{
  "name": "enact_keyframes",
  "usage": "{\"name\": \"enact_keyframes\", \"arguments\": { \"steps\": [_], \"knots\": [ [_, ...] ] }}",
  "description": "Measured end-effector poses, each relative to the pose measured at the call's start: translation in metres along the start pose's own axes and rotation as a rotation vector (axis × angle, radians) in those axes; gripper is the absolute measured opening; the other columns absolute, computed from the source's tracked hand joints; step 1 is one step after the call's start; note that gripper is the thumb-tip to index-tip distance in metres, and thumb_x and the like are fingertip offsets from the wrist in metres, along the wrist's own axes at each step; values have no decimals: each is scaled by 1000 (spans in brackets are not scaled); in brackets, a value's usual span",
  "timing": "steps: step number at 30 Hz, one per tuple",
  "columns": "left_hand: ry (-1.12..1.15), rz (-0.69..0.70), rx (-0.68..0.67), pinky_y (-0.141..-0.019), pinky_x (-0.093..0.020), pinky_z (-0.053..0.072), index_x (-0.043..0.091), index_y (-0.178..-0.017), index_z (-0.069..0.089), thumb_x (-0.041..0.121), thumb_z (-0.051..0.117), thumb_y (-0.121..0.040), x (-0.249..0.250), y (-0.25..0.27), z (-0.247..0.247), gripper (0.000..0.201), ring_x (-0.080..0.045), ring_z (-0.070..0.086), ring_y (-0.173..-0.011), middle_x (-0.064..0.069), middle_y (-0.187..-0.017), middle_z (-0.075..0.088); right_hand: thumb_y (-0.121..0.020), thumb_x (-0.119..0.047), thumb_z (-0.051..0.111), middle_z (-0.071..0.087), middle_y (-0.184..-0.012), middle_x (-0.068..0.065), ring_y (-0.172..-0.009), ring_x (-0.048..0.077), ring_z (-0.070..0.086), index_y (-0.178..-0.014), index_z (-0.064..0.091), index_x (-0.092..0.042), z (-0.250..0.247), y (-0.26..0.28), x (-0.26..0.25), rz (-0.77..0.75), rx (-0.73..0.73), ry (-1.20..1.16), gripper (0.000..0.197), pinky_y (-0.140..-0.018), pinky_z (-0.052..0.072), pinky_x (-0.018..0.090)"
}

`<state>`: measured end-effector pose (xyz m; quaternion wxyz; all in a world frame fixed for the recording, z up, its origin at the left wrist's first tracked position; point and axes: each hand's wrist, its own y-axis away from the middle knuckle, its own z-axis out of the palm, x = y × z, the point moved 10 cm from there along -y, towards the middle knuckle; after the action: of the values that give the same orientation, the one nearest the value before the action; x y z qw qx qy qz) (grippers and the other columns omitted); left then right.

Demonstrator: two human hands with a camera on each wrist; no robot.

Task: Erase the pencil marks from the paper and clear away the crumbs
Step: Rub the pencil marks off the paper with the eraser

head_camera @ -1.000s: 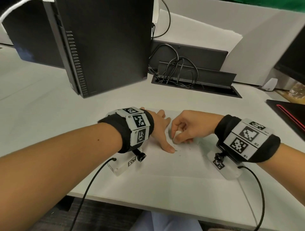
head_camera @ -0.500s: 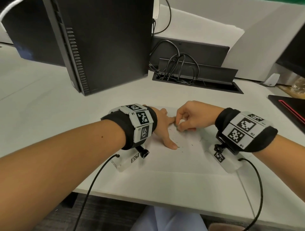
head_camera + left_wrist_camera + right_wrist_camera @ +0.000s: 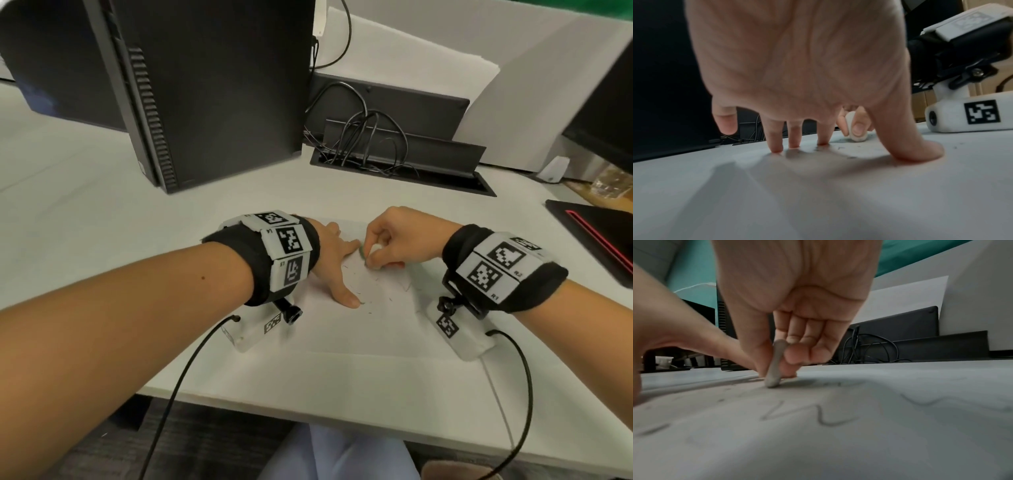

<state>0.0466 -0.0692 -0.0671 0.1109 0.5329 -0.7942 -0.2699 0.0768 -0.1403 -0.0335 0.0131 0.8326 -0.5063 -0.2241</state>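
Right hand (image 3: pixel 394 240) pinches eraser (image 3: pixel 774 366) on paper (image 3: pixel 359 329); left hand (image 3: pixel 334 263), flat, fingers spread, at its 9 o'clock. Risk: hard rubbing wrinkles the paper if the hold slips.

The paper (image 3: pixel 359 329) lies flat on the desk, white, its near part bare. Grey pencil marks (image 3: pixel 830 417), zigzag strokes, cross its middle. The eraser (image 3: pixel 774 368) is small, whitish and rounded, greyed at the tip; it stands nearly upright with its lower end pressed on the paper among the marks. Dark crumbs (image 3: pixel 368 301), thin short flecks, lie scattered over the sheet around it.
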Motion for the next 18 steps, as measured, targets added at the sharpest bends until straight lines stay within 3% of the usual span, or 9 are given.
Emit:
{"name": "enact_keyframes", "arguments": {
  "steps": [4, 8, 12, 16, 18],
  "knots": [
    [10, 6, -5, -111, -49, 19, 40, -147, -11, 76, 53, -70, 0, -2, 2, 107, -25, 10, -145, -4, -158, -8, -77, -13, 71, 65, -64, 9, -46, 5, 53, -76, 67, -15, 20, 6, -13, -43, -119, -49, 4, -55, 46, 18],
    [-5, -4, 2, -112, -48, 17, 36, -148, -13, 76, 51, -71, 0, 0, 0, 108, -25, 8, -145, -3, -158, -9, -76, -12, 71, 65, -63, 10, -46, 10, 53, -81, 68, -7, 3, 2, 1, 22, -29, -59, 7, -57, 45, 19],
    [-5, -1, 7, -112, -47, 19, 37, -148, -12, 77, 51, -71, 0, 0, 1, 107, -25, 12, -145, -3, -159, -8, -77, -11, 71, 64, -60, 7, -45, 9, 54, -76, 67, -10, 19, 9, -10, -10, -130, -90, 4, -52, 46, 17],
    [-22, -8, 7, -112, -48, 20, 35, -148, -13, 77, 50, -72, 0, 1, 0, 107, -25, 13, -144, -3, -158, -8, -76, -11, 70, 62, -58, 5, -42, 4, 49, -73, 66, -14, 0, 6, 0, 32, -2, -33, 6, -54, 43, 16],
    [-17, -5, 6, -112, -48, 20, 36, -148, -13, 77, 50, -71, 0, 1, 0, 107, -25, 13, -144, -3, -158, -8, -76, -11, 70, 63, -58, 6, -43, 6, 51, -72, 65, -15, 7, 8, -4, 30, -48, -30, 8, -54, 43, 17]
  ]
}}
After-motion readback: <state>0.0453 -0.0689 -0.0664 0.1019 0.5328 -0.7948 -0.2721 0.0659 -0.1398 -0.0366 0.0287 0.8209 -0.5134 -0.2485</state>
